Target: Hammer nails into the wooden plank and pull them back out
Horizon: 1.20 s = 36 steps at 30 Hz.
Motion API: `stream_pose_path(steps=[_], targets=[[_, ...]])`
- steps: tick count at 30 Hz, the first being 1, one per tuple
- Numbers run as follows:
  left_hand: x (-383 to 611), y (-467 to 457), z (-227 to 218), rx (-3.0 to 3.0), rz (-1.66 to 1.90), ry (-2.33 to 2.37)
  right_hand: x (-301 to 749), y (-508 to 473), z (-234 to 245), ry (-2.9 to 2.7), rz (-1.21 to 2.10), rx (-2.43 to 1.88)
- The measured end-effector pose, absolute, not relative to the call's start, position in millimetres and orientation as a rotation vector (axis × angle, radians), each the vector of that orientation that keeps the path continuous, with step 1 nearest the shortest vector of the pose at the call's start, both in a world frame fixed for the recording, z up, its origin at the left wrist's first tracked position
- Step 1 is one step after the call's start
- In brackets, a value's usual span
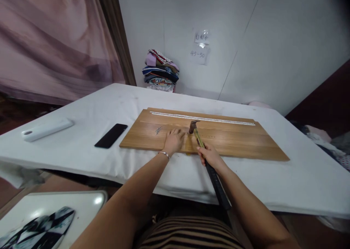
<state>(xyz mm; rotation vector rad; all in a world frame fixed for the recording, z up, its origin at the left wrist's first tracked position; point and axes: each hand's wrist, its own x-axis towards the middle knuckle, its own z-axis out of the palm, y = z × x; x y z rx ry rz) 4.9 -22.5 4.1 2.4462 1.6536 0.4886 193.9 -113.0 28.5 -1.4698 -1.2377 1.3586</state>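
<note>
A claw hammer [200, 138] with a yellow and black handle is in my right hand [210, 155], gripped partway along the shaft. Its metal head is just above the brown wooden board [240, 143], close to my left fingertips. My left hand [174, 141] rests on the board with its fingers bent together; a tiny dark thing shows at the tips, too small to name. To the left of that hand lies a small pile of nails [158, 130]. Several small dark dots run in a row on the board, right of the hammer head.
Two thin white strips [202, 118] lie along the board's far side. A black phone [111, 135] and a long white object [47, 129] are on the white-covered table [90, 107]. Folded cloths [161, 72] are stacked by the wall. A white stool [90, 198] stands lower left.
</note>
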Motion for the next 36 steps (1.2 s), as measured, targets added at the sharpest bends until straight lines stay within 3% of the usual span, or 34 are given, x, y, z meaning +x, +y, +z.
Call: stream_pose_path(steps=[36], targets=[[7.6, -25.8, 6.5, 2.393, 0.566, 1.658, 194.6, -106.9, 35.2, -1.262, 1.334, -1.517]])
